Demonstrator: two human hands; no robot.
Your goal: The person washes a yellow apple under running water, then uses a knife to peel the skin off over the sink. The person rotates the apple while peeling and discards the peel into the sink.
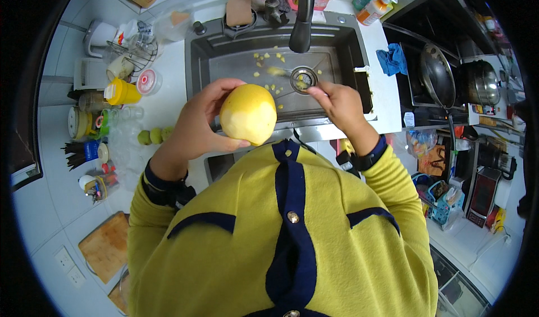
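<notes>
My left hand grips a large, round yellow fruit from its left side, thumb underneath. The lower front of the fruit is paler and smooth, as if peeled; its top keeps a deeper yellow skin. My right hand is closed near the sink drain, apart from the fruit. Its fingers hold a slim tool, mostly hidden and blurred, so its kind is unclear. Small yellow peel pieces lie scattered over the bottom of the dark sink, and a blurred yellow bit shows left of the drain.
A black faucet hangs over the sink's far side. Several green fruits, a yellow lidded container and jars crowd the left counter. To the right are a blue cloth, a frying pan and a stove. Soap bottles stand behind.
</notes>
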